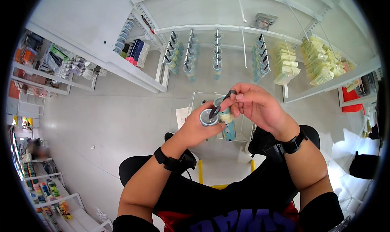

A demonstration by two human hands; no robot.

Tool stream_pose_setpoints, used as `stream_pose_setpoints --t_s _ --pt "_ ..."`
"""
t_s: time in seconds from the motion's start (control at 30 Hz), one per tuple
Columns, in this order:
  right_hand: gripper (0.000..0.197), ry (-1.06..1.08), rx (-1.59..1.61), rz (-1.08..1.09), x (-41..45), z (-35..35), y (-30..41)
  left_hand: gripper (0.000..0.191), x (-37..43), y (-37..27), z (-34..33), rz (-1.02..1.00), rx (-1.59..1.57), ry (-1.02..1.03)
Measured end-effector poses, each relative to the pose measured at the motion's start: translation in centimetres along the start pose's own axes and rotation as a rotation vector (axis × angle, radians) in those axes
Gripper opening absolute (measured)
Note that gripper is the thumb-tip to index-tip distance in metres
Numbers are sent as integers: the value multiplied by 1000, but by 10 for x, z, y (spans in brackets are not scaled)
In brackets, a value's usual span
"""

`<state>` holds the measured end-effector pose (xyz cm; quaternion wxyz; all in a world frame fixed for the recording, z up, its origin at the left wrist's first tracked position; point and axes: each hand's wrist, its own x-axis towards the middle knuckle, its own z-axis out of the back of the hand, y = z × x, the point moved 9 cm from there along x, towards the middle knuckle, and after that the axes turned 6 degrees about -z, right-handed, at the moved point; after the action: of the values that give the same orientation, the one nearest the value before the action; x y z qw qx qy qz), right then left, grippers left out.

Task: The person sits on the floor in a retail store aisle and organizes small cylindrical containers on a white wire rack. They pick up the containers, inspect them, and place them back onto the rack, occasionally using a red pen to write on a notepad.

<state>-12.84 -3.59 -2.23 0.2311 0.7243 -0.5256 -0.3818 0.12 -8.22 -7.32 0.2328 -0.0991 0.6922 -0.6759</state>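
Note:
My left hand (198, 125) is wrapped around a light-blue cylindrical container (209, 117) with a round, clear-looking end facing up. A black strap (215, 110) rises from that end. The fingers of my right hand (248, 102) pinch the strap's upper part, up and to the right of the container. Close beside it stands a second light-blue patterned cylinder (229, 129) with a cream label, partly behind my hands. Both are over a clear-sided bin (198, 94) between my feet, whose contents are largely hidden by my hands.
Similar blue cylinders (217, 65) hang by black straps from rack hooks ahead, beside yellow packages (286, 70). A white shelf unit (122, 70) stands at left. A white paper (182, 117) lies by the bin. A yellow frame (200, 171) shows between my legs.

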Motion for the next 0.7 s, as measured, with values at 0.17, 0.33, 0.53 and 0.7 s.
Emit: stream_pose_setpoints --t_s 0.17,0.33,0.53,0.7 --pt "16 -18 -12 36 -2 2 3 57 -2 1 2 26 -183 19" --pt "9 -101 -3 114 -2 15 9 57 -8 3 -1 -13 -193 39" --pt "14 -79 7 127 -1 9 11 53 -14 -1 -14 -56 -410 64" --pt "13 -16 37 146 1 0 11 61 -14 -7 -31 -54 -212 73"
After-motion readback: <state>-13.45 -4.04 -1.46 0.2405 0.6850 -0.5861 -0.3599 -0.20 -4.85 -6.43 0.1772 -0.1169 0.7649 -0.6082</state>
